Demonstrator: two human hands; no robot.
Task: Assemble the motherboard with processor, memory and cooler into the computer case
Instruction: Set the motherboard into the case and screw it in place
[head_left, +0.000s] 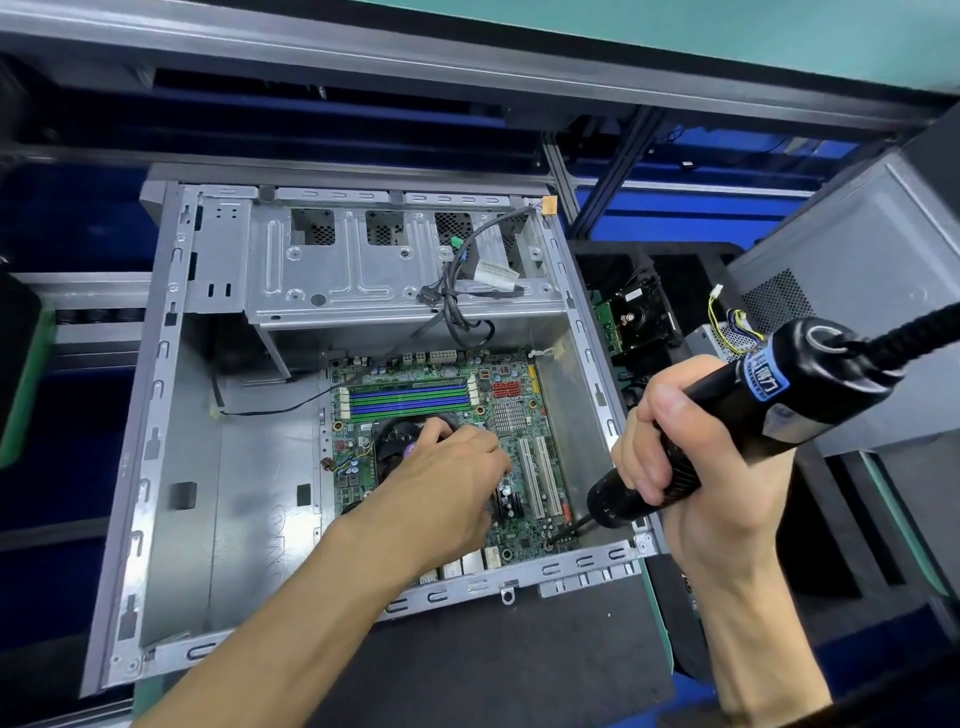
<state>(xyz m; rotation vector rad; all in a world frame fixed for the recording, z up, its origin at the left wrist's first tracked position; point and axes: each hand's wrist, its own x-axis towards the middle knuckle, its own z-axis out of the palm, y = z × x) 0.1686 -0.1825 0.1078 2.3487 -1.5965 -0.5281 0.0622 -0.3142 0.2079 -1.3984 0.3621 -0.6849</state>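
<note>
Grey sheet-metal computer case (171, 457) lies open on its side on a dark mat (519, 649), its drive cage (363, 270) at the far end. Motherboard (519, 431) sits in the near-right part of the case floor, green, with blue and green memory slots (410, 397) along its far edge and white expansion slots (540, 478) to the right. Black cables (457, 296) hang from the drive cage toward the board.

Left forearm comes in from near left, angled up and right. Left hand (441, 473) rests palm down on the black cooler (395, 441) at mid-board, fingers bent over its far rim; whether they grip or only press, cannot tell.

Right forearm rises from near right. Right hand (691, 452) is wrapped in a fist round a black electric screwdriver (727, 421), barrel tilted down and left, cord leaving far right. Its bit tip (553, 542) meets the board's near-right corner, just inside the case rim.

Right of the case: a second grey case (857, 312) and a hard drive (639, 312).
</note>
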